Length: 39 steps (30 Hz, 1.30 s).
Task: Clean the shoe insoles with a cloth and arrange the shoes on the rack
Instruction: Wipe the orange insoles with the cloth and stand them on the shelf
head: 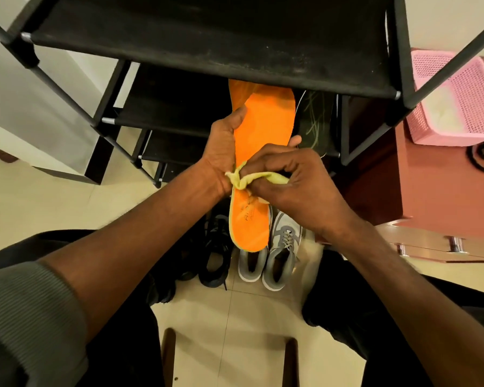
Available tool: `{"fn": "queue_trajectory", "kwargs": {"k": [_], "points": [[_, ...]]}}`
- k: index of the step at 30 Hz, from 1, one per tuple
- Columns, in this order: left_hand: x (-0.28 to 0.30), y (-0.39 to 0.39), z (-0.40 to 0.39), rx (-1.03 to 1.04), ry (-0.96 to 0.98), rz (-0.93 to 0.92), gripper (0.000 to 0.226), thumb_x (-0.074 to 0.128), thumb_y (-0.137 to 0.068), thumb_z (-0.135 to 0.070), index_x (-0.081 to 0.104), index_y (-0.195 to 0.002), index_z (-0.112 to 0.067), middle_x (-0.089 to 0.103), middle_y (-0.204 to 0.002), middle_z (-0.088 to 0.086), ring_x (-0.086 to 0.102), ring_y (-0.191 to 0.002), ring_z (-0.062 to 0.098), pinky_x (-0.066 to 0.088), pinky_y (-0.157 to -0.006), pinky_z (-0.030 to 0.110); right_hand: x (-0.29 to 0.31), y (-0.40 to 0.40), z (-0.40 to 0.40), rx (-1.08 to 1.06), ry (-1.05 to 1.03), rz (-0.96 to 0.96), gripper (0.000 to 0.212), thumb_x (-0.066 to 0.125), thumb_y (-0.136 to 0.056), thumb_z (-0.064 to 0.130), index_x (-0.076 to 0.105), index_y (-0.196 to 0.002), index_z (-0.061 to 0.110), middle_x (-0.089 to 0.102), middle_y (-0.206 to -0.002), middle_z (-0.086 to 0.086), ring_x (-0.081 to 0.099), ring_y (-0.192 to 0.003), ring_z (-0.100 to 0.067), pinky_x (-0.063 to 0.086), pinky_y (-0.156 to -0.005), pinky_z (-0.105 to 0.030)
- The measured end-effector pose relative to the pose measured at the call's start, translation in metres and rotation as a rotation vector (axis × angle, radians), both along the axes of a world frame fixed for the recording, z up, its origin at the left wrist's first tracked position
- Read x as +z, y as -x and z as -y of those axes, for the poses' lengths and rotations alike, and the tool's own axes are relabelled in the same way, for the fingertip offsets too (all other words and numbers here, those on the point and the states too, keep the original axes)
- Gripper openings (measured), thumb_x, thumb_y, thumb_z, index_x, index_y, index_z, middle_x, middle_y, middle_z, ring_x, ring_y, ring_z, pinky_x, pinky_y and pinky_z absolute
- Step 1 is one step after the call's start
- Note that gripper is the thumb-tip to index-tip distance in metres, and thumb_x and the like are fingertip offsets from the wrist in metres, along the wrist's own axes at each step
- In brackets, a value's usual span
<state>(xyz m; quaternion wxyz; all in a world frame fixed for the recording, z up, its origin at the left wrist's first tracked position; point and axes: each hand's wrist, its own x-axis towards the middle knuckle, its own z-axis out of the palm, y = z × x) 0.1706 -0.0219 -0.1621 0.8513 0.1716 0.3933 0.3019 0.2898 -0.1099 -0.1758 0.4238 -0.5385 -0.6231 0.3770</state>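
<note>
My left hand grips an orange insole from its left edge, fingers curled round behind it, holding it up lengthwise in front of the black shoe rack. Across the insole's lower half, my right hand pinches a bunched yellow cloth against the orange surface. On the floor below stand a pair of grey sneakers and, left of them, a pair of black shoes. A dark insole with light streaks lies on a lower rack shelf, partly hidden.
A pink mesh basket sits on a reddish cabinet to the right of the rack. Cream floor tiles lie between my knees. A dark wooden stool edge shows at the bottom.
</note>
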Motion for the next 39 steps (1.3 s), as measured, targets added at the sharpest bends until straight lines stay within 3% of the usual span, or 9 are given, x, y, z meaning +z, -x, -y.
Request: {"fn": "queue_trajectory", "kwargs": {"k": [4,6,10,14,18,22,25,30,39], "points": [[-0.001,-0.002,-0.001,0.013,0.022,0.034,0.053,0.046,-0.106,-0.044,0.055,-0.136,-0.002,0.071,-0.112,0.025,0.075,-0.085,0.041,0.064,-0.07,0.053,-0.006,0.003,-0.003,-0.147,-0.04,0.093,0.022,0.071,-0.088,0.004,0.084,-0.101,0.017,0.076,-0.1,0.009,0.073,-0.091,-0.017,0.059,-0.077,-0.049],[-0.006,-0.003,-0.002,-0.015,0.002,0.001,0.056,0.046,-0.106,-0.044,0.054,-0.14,-0.001,0.067,-0.126,0.025,0.072,-0.105,0.04,0.064,-0.075,0.051,-0.008,0.004,-0.004,-0.212,-0.051,0.126,0.023,0.071,-0.088,0.006,0.084,-0.102,0.019,0.076,-0.101,0.01,0.073,-0.092,-0.015,0.059,-0.078,-0.048],[-0.006,-0.004,0.0,-0.047,0.036,0.063,0.057,0.047,-0.105,-0.044,0.051,-0.143,-0.002,0.069,-0.12,0.026,0.074,-0.097,0.043,0.063,-0.077,0.055,0.002,-0.001,0.003,-0.001,-0.051,0.05,0.022,0.071,-0.086,-0.006,0.083,-0.096,0.009,0.075,-0.099,0.001,0.073,-0.088,-0.021,0.058,-0.075,-0.047],[-0.013,-0.001,-0.004,-0.062,0.041,0.135,0.061,0.044,-0.106,-0.048,0.04,-0.152,-0.008,0.051,-0.148,0.028,0.057,-0.125,0.053,0.051,-0.098,0.06,0.004,0.006,0.006,0.133,-0.031,0.034,0.022,0.072,-0.083,-0.004,0.084,-0.096,0.01,0.075,-0.097,0.001,0.073,-0.083,-0.023,0.057,-0.071,-0.048],[-0.011,-0.001,-0.005,-0.071,0.003,0.052,0.06,0.045,-0.106,-0.048,0.05,-0.146,-0.004,0.067,-0.128,0.023,0.072,-0.099,0.04,0.061,-0.085,0.052,-0.007,0.0,-0.003,-0.166,-0.077,0.087,0.022,0.072,-0.088,0.004,0.084,-0.102,0.017,0.077,-0.102,0.009,0.074,-0.09,-0.018,0.059,-0.074,-0.05],[-0.015,-0.009,0.008,-0.193,-0.075,-0.065,0.059,0.048,-0.104,-0.05,0.058,-0.141,-0.006,0.066,-0.133,0.021,0.067,-0.114,0.035,0.053,-0.104,0.05,-0.01,-0.017,-0.011,-0.407,-0.104,0.306,0.023,0.071,-0.089,0.018,0.083,-0.105,0.03,0.076,-0.104,0.017,0.072,-0.093,-0.009,0.061,-0.077,-0.044],[-0.009,-0.008,0.008,-0.204,-0.098,-0.052,0.059,0.046,-0.105,-0.051,0.057,-0.142,-0.005,0.064,-0.135,0.021,0.067,-0.114,0.035,0.054,-0.101,0.049,-0.008,-0.018,-0.008,-0.327,-0.107,0.274,0.026,0.07,-0.087,0.01,0.083,-0.105,0.024,0.076,-0.105,0.013,0.073,-0.094,-0.012,0.061,-0.077,-0.045],[-0.001,-0.002,0.003,-0.152,-0.107,0.001,0.056,0.037,-0.107,-0.053,0.063,-0.123,-0.006,0.075,-0.107,0.019,0.075,-0.091,0.032,0.064,-0.078,0.044,0.005,-0.006,0.004,-0.008,-0.081,0.115,0.024,0.072,-0.083,-0.003,0.084,-0.098,0.013,0.078,-0.1,0.004,0.075,-0.092,-0.016,0.06,-0.08,-0.046],[-0.012,-0.016,0.03,-0.402,-0.189,0.037,0.064,0.022,-0.106,-0.061,0.059,-0.133,-0.017,0.074,-0.115,0.013,0.073,-0.094,0.03,0.06,-0.08,0.052,0.002,-0.046,-0.015,-0.704,-0.114,0.458,0.026,0.067,-0.093,0.023,0.081,-0.113,0.029,0.074,-0.109,0.014,0.069,-0.093,-0.008,0.055,-0.077,-0.029]]}}
